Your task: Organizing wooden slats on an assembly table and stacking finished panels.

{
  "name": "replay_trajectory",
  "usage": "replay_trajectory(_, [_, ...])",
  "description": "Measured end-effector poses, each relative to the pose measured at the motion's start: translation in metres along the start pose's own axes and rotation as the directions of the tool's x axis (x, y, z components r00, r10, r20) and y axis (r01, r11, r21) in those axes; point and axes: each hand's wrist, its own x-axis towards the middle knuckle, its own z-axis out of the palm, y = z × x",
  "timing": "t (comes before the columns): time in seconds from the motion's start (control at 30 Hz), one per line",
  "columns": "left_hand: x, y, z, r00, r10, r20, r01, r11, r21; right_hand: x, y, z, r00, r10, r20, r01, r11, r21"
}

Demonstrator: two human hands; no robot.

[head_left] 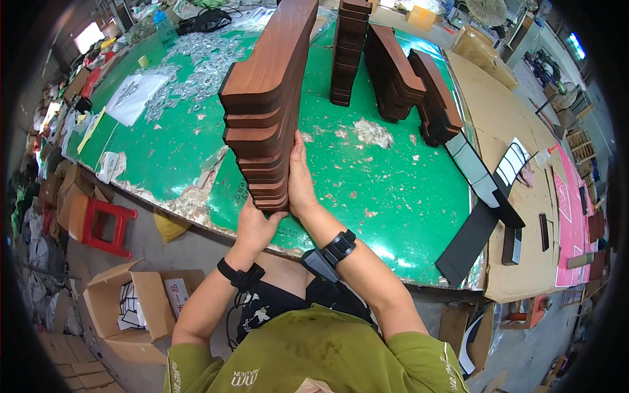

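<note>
A tall stack of brown wood-grain panels [262, 65] with dark edges and rounded corners rises from the near side of the green table [341, 196]. My left hand [257, 226] grips the stack's lower near end, its thumb in sight and its other fingers hidden by the panels. Against the stack's right side lies my right hand [301, 178], holding it between both palms. Both wrists wear black bands. Beyond, three more brown stacks stand on the table: a narrow upright one [350, 56], a middle one [394, 65] and a right one [435, 98].
Clear plastic pieces [196, 65] and a white sheet [134, 98] lie at the table's far left. Black strips [468, 245] rest at its right edge beside cardboard [517, 144]. A red stool [108, 226] and an open carton [151, 304] stand on the floor at left.
</note>
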Motion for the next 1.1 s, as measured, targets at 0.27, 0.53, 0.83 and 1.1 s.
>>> replay_trajectory(0.27, [0.012,-0.015,-0.012,0.997,0.003,0.078,-0.004,1.000,0.016,0.017,0.026,0.002,0.999,-0.039,-0.030,0.038,0.999,-0.031])
replay_trajectory(0.53, [0.059,-0.024,-0.029,0.977,0.050,0.208,-0.059,0.997,0.040,0.041,0.056,-0.014,0.986,-0.167,-0.010,0.148,0.899,-0.412])
replay_trajectory(0.83, [0.114,-0.037,-0.005,0.975,0.022,0.223,-0.004,0.996,-0.085,-0.001,0.039,-0.037,0.997,-0.051,0.055,0.069,0.913,-0.402])
replay_trajectory(1.1, [0.186,-0.042,0.035,0.991,-0.010,0.133,0.002,0.998,0.057,-0.058,-0.013,-0.084,0.936,0.001,0.352,0.248,0.708,-0.661])
